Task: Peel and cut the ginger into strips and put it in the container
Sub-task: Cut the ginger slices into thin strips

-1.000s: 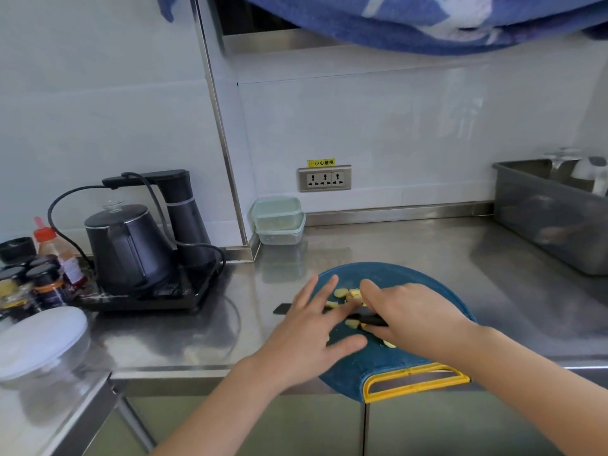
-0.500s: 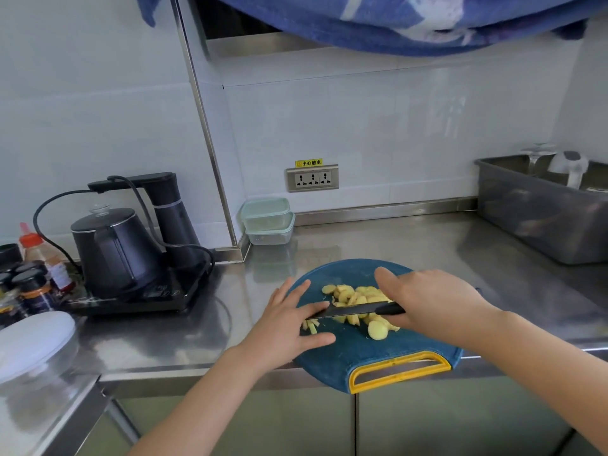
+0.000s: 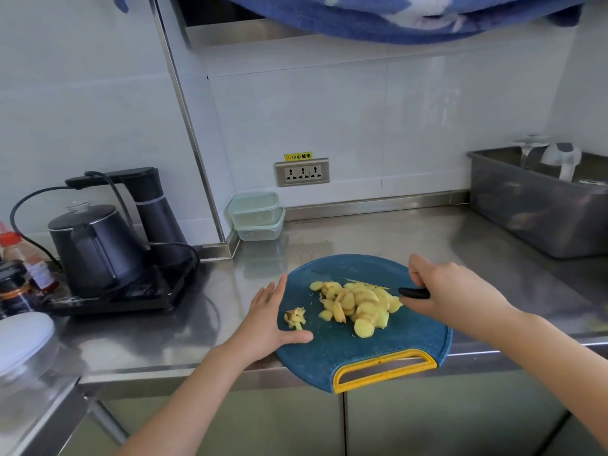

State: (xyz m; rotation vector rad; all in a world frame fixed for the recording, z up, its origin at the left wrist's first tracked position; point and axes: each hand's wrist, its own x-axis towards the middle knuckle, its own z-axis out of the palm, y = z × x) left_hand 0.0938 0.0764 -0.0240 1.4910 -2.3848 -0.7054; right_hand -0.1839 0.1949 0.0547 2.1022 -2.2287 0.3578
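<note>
From my feed, the ginger (image 3: 358, 302) lies as a loose heap of pale yellow slices in the middle of the round blue board (image 3: 378, 353). A few slices have slid toward the near side. A small clump of scraps (image 3: 295, 318) sits apart from the heap, near the board's left edge.

My left hand (image 3: 268, 319) lies flat at that left edge with its fingers straight and together, pointing away from me. The thumb stretches out onto the board just below the scraps, and the hand holds nothing. My right hand (image 3: 450, 291) has its fingers curled round the black handle of the knife (image 3: 413, 292). The thin blade points left along the far side of the heap, and I cannot tell whether it touches the slices.

The board rests on the steel bench (image 3: 411, 235), with its yellow handle hanging over the front edge. Two lidded containers (image 3: 256, 215) stand stacked in the back corner against the wall, well apart from the board, below and left of the socket (image 3: 302, 171). A black kettle (image 3: 95, 245) stands on its base to the left, with jars (image 3: 16, 287) beyond it. A grey tub (image 3: 533, 212) sits at the far right.
</note>
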